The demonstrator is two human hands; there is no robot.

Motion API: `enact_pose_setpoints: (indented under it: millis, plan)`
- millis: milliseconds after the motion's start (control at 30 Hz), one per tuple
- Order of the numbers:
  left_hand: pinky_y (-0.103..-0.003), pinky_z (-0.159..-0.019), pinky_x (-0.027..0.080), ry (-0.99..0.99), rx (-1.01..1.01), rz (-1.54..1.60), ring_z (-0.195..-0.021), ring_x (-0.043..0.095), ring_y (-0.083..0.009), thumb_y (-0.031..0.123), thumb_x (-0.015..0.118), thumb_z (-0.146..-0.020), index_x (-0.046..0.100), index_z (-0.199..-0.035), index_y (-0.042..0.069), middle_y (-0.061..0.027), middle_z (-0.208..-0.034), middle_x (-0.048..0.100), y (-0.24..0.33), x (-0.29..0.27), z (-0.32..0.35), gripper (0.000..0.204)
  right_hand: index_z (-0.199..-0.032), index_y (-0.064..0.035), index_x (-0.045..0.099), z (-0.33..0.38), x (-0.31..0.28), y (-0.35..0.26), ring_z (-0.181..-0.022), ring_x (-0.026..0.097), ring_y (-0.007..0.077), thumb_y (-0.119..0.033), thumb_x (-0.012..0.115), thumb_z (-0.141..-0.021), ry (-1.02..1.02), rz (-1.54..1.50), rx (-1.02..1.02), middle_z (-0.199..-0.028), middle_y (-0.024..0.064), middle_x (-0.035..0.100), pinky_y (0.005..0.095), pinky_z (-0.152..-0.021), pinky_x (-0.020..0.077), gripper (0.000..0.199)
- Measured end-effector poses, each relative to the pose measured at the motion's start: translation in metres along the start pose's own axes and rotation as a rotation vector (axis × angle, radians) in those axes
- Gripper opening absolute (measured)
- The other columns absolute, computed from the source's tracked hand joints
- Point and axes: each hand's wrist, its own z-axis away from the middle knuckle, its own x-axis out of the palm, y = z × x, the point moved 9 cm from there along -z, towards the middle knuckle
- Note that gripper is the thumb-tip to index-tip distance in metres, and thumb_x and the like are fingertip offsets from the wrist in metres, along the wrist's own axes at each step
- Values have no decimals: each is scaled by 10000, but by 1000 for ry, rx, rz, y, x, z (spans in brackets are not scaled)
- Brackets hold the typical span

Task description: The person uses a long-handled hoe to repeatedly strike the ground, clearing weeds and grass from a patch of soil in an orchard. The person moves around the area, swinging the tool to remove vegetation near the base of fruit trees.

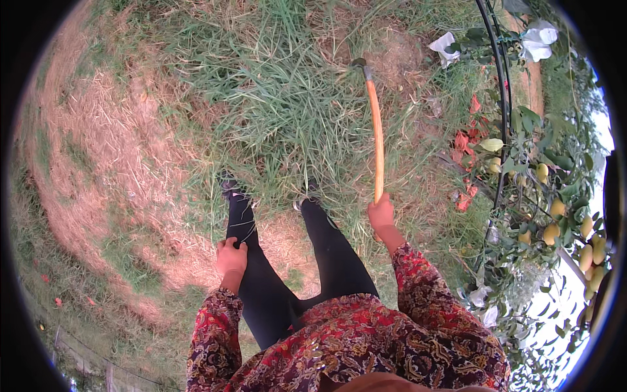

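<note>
As I follow the scene remotely through the head camera, the person's right hand (381, 214) is wrapped firmly around the near end of a wooden-handled tool (377, 140). The tool extends forward, to the right of the feet, its slightly curved shaft running up to a dark metal head (360, 63) at the border between long green grass (274, 98) and brown soil (401, 52); I cannot tell whether the head touches the ground. The person's left hand (231, 259) is at the left leg of the black trousers (339, 261), fingers curled against the cloth, and from my remote post I cannot tell whether they grip anything. Dark shoes (228, 186) stand apart in the grass, while a patterned red top (366, 326) fills the lower foreground. Dry straw (124, 137) spreads across the ground to the left. On the right, I see a curved black pipe (501, 98) beside leafy branches (528, 121) hung with yellow fruit (552, 233), pale wrappings (539, 42) near the top, and orange-red scraps (464, 141) lying low.
</note>
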Motion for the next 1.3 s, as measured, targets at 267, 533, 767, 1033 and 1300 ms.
enact_pose_setpoints:
  millis: [267,533,767,1033,1300]
  plan:
    - [-415,-914,445,8,28,5,-1137,491,-283,357,610,-779,611,-1107,179,-52,-1230,513,-7,5,-3,373,-993,-1,476,-77,-109,-163,-762,615,446,-160,627,-778,129,-26,-321,-791,281,621,497,-681,516,307]
    - [-423,-906,443,28,33,-40,-1125,497,-287,354,614,-768,615,-1097,177,-59,-1212,519,-5,12,1,374,-1035,-25,421,-77,-36,-80,-766,623,426,-147,599,-819,50,150,-136,-814,262,619,501,-666,506,306]
    - [-420,-932,432,-14,-18,-7,-1145,484,-289,365,607,-778,616,-1104,186,-58,-1235,504,-17,17,3,372,-1012,8,444,6,0,7,-751,621,428,-119,595,-773,-82,73,-62,-790,283,611,498,-644,507,310]
    - [-417,-911,446,2,21,-39,-1145,479,-273,345,600,-779,607,-1106,180,-42,-1218,510,-8,16,-4,366,-972,-5,454,-99,-148,-204,-741,606,453,-179,610,-792,273,-96,-425,-775,282,616,518,-653,509,295]
    - [-419,-907,446,33,57,-67,-1127,495,-290,368,611,-768,612,-1102,184,-48,-1225,508,-4,20,-2,381,-1101,-27,392,51,22,158,-813,632,407,-153,593,-828,-239,269,178,-886,252,628,487,-696,499,361]
